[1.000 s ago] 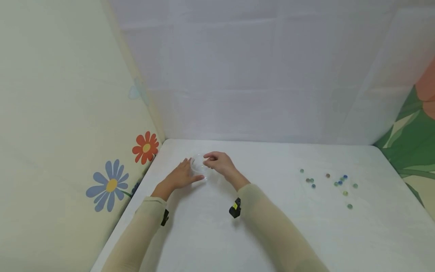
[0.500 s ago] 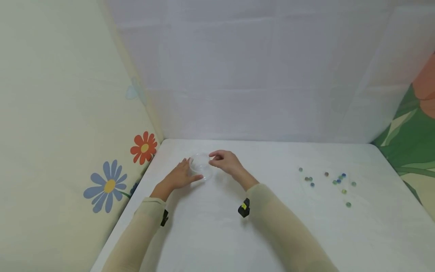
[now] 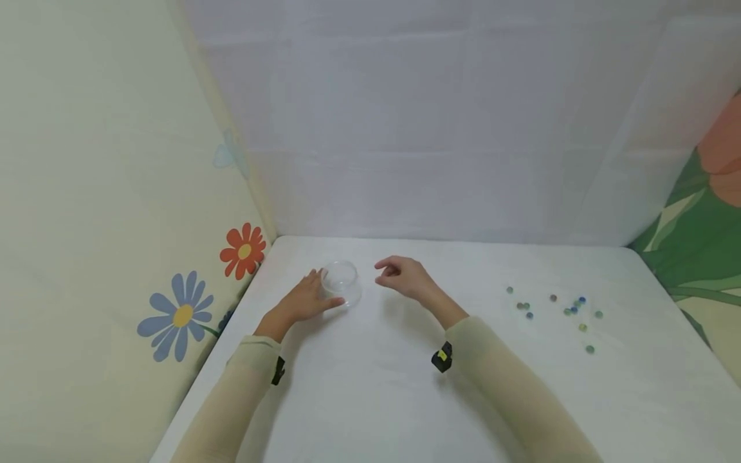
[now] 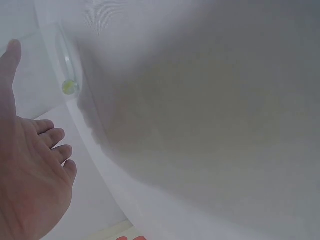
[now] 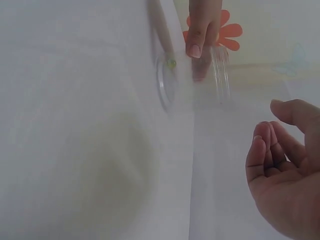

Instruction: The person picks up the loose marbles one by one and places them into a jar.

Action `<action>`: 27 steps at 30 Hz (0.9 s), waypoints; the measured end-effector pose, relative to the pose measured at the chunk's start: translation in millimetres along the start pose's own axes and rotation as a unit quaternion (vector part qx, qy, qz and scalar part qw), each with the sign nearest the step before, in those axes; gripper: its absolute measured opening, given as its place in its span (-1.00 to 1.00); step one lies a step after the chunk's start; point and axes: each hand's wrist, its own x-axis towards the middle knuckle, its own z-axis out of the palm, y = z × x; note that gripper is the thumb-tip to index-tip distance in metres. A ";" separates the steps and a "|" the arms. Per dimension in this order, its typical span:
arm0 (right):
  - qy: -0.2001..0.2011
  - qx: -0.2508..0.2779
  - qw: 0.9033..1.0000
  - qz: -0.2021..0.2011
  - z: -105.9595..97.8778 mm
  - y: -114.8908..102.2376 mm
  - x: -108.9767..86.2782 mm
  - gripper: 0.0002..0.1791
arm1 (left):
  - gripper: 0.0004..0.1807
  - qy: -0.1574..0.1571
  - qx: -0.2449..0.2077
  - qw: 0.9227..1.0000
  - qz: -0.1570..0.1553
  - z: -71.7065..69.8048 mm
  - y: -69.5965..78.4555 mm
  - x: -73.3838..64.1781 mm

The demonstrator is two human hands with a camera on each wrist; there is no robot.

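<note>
A clear, see-through jar (image 3: 340, 283) stands upright on the white table toward the back left. My left hand (image 3: 302, 299) holds it from the left, thumb in front and fingers on the far side. One marble with a yellow-green swirl (image 4: 70, 87) lies at the jar's bottom, also visible in the right wrist view. To the right of the jar, my right hand (image 3: 405, 278) hovers apart from it with nothing in it. Its thumb and index finger are parted and the other fingers (image 5: 256, 152) bend loosely.
Several glass marbles (image 3: 574, 309) in green, blue, brown and yellow lie scattered on the right side of the white table (image 3: 359, 399). A pale cloth wall (image 3: 440, 128) rises behind, and a flower-printed wall (image 3: 104, 161) borders the left edge.
My right hand has moved right, from over the jar's rim to beside it, its thumb and index finger parting. My left hand stays at the jar.
</note>
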 end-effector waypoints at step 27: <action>0.021 -0.077 0.997 -0.008 -94.7 68.4 -90.5 -0.51 | 0.32 0.004 -0.004 1.000 0.010 1.6 -3.1 -1.1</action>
